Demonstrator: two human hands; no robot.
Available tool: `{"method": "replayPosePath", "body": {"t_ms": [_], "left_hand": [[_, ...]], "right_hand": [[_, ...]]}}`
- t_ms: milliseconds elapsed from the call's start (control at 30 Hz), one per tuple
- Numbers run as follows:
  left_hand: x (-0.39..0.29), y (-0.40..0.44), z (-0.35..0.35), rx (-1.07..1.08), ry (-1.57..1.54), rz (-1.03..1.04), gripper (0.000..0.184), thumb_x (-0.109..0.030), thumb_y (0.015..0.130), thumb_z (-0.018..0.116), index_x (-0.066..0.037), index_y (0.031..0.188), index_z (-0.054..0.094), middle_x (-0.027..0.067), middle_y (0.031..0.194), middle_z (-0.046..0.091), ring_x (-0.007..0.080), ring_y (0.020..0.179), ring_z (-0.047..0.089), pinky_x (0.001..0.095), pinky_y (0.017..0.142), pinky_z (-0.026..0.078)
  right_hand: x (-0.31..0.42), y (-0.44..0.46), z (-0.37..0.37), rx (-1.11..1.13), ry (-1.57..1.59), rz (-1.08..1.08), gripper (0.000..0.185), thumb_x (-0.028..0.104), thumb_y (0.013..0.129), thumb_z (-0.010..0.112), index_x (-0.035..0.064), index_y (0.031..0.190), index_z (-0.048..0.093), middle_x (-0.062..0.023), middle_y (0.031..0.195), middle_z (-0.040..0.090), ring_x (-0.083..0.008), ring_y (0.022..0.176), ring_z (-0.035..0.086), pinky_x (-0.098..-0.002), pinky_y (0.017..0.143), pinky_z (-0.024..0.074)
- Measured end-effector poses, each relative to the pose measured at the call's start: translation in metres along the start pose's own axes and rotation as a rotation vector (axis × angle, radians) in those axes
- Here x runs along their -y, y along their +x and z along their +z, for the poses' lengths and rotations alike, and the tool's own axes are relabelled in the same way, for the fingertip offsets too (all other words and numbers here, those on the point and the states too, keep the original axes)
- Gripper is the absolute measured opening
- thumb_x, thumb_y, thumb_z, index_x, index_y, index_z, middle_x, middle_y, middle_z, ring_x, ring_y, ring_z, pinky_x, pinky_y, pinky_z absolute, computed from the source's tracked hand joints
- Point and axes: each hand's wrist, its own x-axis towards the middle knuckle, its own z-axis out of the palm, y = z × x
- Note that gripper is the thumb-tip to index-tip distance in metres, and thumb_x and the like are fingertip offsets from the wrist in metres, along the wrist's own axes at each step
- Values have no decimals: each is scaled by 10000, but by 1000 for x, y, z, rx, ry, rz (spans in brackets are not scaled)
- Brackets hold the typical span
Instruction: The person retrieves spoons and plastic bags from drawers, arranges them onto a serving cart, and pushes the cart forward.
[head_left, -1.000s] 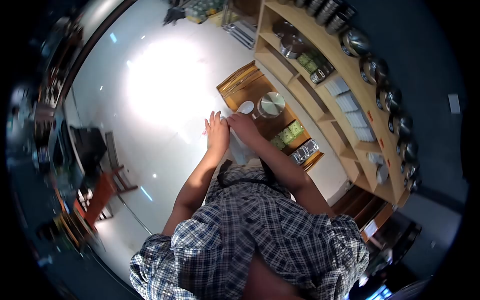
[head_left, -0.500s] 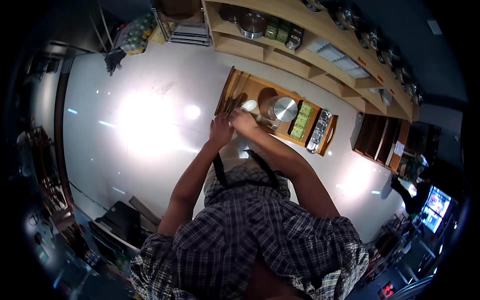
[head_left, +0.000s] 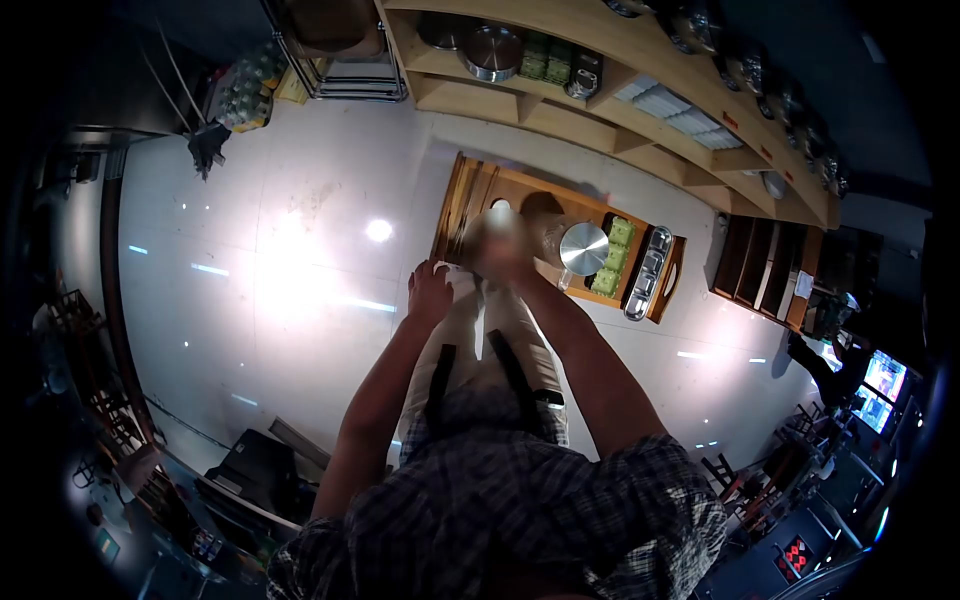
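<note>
holding the right hand (head_left: 503,255) out over the near left part of a wooden tray (head_left: 578,213), just beside a small white dish (head_left: 501,207) and partly hiding it. badly blurred there, so cannot tell the grip as apart, together or clamped on something. holding the left hand (head_left: 430,292) at the tray's near left corner, loosely bent at the fingers; cannot tell the state of that grip either, nor any touch on the wood.

on the tray, from left to right, can see long thin strips (head_left: 478,190), the white dish, a clear vessel with a shiny round metal top (head_left: 584,248), a row of green square boxes (head_left: 613,257) and a long metal compartment dish (head_left: 648,273). beyond the tray, can see a wooden shelf (head_left: 690,80) bearing a metal pan (head_left: 492,50) and white stacks (head_left: 680,112).
</note>
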Motion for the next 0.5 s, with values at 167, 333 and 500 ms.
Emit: {"method": "replayPosePath", "body": {"t_ms": [167,333,500], "left_hand": [[10,-3,6,7,32,23,344,-135,757,599,-60,1089,553,128,1270,417,308,1209,362,442,1001,315],[6,-1,9,-21,32,59,320,-118,747,616,-57,1057,568,139,1250,439,318,1182,396,438,974,356],[5,2,10,14,36,53,313,-110,746,609,-64,1054,575,137,1231,453,315,1172,406,429,971,362]], "right_hand": [[36,58,-56,790,-189,119,237,258,805,530,58,918,587,-92,756,577,-255,699,568,-356,736,456],[24,36,-34,908,2,448,274,253,774,563,50,959,568,-130,815,587,-281,754,582,-391,748,453],[26,-11,-7,209,-424,81,202,180,785,553,40,931,559,-152,870,580,-294,810,574,-397,723,458]]}}
